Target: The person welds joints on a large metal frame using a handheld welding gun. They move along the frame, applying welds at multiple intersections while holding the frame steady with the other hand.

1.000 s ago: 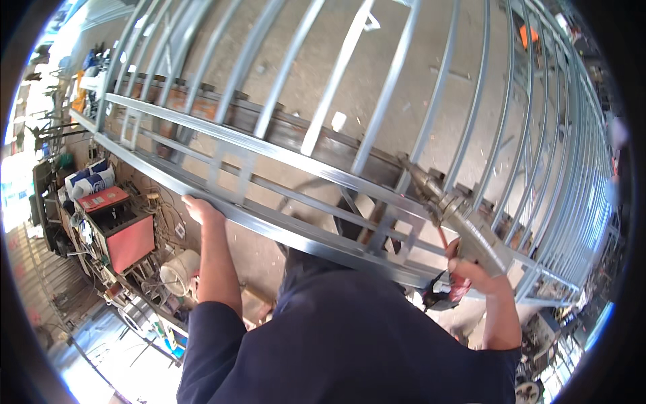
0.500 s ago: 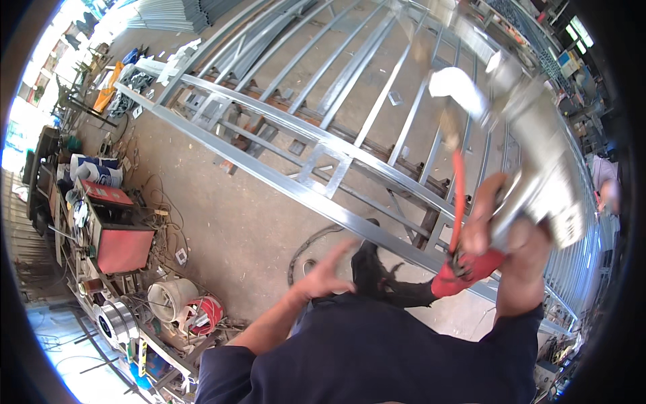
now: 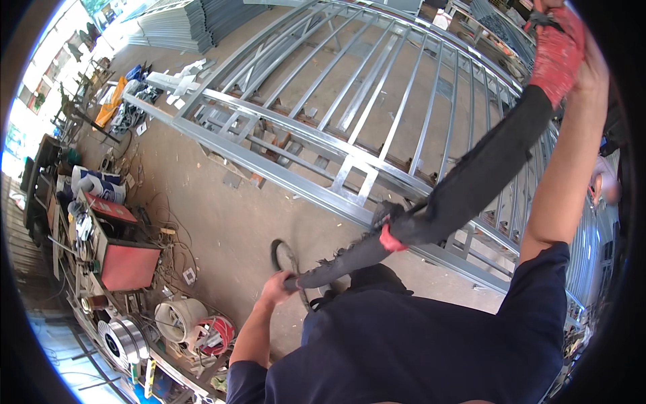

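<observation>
Left grip (image 3: 276, 288) clamps frayed black sleeving (image 3: 471, 192) a tug could snag on the metal frame (image 3: 276, 174), hold of right grip (image 3: 591, 71) unclear.

Metal frame (image 3: 323, 198) lies across the middle of the floor (image 3: 225, 246), running far left to near right. Hose (image 3: 471, 182) runs from left hand (image 3: 274, 288), near, past frame's near right part, up beside right forearm (image 3: 562, 168). Cable loop (image 3: 276, 254) on floor just beyond that hand. Left side: box (image 3: 131, 267), rolls (image 3: 99, 185) behind it, bucket (image 3: 192, 310) nearer, wire spool (image 3: 126, 342) left of bucket, cable coil (image 3: 222, 334) just right of it. Far left: sheet stack (image 3: 171, 30), beyond frame. Co-worker (image 3: 605, 178) far right, past frame.
</observation>
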`<state>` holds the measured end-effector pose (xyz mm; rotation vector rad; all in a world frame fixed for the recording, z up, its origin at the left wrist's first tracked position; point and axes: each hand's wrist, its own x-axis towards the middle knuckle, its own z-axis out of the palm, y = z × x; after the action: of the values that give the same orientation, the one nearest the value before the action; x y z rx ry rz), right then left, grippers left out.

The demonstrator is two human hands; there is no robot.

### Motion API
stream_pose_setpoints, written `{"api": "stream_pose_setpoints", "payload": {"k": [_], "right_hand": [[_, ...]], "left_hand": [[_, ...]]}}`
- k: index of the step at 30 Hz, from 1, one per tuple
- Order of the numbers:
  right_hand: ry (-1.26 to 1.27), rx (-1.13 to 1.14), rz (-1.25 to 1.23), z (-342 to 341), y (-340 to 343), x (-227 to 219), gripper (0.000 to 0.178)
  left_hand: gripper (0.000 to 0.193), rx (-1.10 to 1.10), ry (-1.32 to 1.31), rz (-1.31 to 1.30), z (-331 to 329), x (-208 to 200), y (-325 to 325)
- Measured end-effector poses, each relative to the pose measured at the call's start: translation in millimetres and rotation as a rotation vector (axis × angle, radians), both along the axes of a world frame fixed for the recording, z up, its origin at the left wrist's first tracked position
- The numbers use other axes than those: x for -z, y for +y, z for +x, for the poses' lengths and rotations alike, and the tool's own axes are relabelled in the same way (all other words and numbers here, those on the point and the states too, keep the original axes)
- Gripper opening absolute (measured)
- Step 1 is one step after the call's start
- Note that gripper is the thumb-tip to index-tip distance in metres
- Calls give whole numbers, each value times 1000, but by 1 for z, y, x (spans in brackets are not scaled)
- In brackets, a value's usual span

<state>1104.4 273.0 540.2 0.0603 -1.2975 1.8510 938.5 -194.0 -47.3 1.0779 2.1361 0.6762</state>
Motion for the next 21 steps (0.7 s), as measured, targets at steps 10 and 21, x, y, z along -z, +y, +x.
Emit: {"api": "stream_pose_setpoints", "payload": {"k": [10, 21], "right_hand": [[-328, 252, -460, -144, 223, 208, 39], [-458, 413, -601, -295, 352, 373, 41]], "left_hand": [[16, -924, -336, 58, -84, -11, -77], [23, -757, -538, -199, -147, -61, -28]]}}
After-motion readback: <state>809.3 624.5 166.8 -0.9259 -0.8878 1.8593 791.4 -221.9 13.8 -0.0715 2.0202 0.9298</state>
